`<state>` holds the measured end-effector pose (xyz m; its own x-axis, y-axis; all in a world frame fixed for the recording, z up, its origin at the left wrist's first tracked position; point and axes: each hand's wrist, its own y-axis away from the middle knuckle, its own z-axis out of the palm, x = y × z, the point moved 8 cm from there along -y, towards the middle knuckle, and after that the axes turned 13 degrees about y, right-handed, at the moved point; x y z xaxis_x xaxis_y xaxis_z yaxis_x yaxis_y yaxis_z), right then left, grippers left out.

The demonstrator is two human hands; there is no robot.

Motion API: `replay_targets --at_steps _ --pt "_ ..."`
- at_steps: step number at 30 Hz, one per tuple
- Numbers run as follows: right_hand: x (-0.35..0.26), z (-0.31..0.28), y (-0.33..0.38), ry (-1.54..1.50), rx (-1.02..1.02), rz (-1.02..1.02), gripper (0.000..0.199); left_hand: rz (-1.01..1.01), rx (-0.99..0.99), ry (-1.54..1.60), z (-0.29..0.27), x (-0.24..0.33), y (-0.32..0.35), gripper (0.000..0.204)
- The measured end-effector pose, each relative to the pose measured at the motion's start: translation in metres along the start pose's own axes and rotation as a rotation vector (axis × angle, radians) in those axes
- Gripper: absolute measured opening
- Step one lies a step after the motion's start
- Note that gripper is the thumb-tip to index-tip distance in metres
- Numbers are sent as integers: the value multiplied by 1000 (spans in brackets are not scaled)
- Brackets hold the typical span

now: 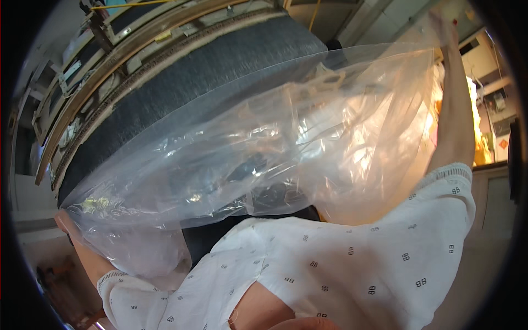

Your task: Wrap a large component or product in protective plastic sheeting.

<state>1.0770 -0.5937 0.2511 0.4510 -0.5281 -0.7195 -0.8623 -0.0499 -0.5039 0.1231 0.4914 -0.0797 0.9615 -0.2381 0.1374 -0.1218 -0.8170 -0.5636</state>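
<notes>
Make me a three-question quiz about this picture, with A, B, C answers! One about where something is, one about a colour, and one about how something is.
1. Where is the right hand?
A. raised at the top right
B. resting on the floor
C. inside a pocket

2. What colour is the big cushion?
A. bright red
B. dark grey
C. yellow

3. How is the plastic bag?
A. folded flat
B. rolled up tight
C. spread out wide

Answers: 1 A, the arm reaches up there. 2 B, its fabric looks dark grey. 3 C, it stretches across the cushion.
</notes>
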Motion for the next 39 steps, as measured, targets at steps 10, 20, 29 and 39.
replay_targets --at_steps 10,20,29,39 --pt "-51 372 212 507 -581 -604 55 -174 -106 303 -24 -45 89 43" --pt "1 468 176 424 -678 -411 50 206 -209 -226 -3 -106 5 39" --pt "-142 461 166 1242 -222 -922 35 -428 228 681 -60 79 63 34" --pt "-375 434 674 -444 -1844 -671 44 -316 476 711 -61 59 58 23"
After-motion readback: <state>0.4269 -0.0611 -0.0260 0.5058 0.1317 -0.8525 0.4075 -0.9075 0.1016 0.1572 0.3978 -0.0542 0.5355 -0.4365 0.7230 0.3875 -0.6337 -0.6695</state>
